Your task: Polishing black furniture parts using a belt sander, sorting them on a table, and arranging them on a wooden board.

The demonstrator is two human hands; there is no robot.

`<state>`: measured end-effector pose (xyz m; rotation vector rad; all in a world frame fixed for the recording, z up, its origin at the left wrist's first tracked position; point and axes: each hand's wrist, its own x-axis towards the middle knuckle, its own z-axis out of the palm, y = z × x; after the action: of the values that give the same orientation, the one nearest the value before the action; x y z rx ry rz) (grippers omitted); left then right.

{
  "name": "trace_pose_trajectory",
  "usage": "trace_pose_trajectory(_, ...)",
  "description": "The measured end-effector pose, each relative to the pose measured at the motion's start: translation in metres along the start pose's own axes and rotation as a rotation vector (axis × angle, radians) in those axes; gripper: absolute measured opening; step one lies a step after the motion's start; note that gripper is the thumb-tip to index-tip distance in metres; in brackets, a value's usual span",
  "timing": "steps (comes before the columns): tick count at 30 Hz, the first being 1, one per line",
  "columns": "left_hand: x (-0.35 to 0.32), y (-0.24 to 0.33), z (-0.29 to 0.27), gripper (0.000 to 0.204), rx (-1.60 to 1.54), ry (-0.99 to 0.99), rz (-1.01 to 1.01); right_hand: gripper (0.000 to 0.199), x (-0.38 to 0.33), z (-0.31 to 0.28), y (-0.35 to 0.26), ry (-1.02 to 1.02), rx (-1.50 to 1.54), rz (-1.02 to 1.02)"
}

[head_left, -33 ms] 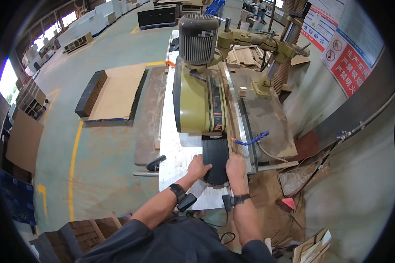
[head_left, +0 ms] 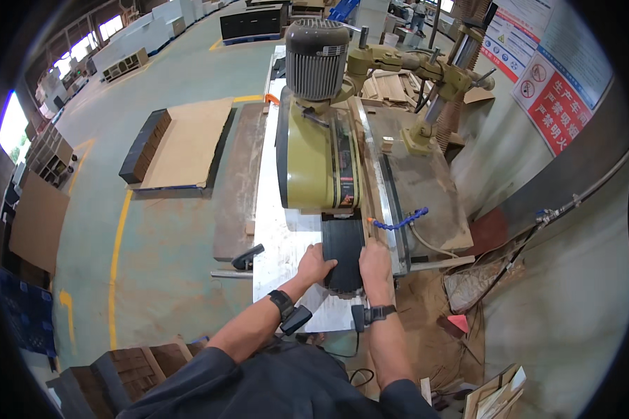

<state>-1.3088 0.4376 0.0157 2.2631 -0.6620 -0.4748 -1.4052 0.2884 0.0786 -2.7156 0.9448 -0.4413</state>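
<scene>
Both hands [head_left: 346, 267] on dark panel [head_left: 342, 246]

The single view came from a wide fisheye camera worn on the person's head, looking steeply down and forward over the chest. The forearms entered from the lower edge, and the left hand [head_left: 316, 264] and right hand [head_left: 375, 263] sat near, just below the middle. The pale machine surface [head_left: 279, 244] ran away up the frame; straight floor lines bent toward the dark round rim
</scene>
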Motion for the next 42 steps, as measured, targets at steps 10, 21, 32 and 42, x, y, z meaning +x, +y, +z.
trace_pose_trajectory(10, 0.009, 0.01, -0.002, 0.06, -0.041, -0.08, 0.011, 0.008, -0.074, -0.032, 0.038, -0.211, 0.132, -0.041)
trace_pose_trajectory(21, 0.005, 0.009, 0.0, 0.062, -0.001, -0.034, 0.009, 0.013, -0.051, -0.015, 0.028, -0.14, -0.024, -0.101)
trace_pose_trajectory(32, 0.007, 0.011, -0.002, 0.065, -0.087, -0.057, 0.021, 0.014, -0.04, -0.041, 0.023, -0.241, -0.009, -0.054)
trace_pose_trajectory(42, 0.007, 0.014, 0.008, 0.063, -0.072, -0.05, 0.009, 0.013, -0.065, -0.037, 0.024, -0.205, -0.067, -0.162)
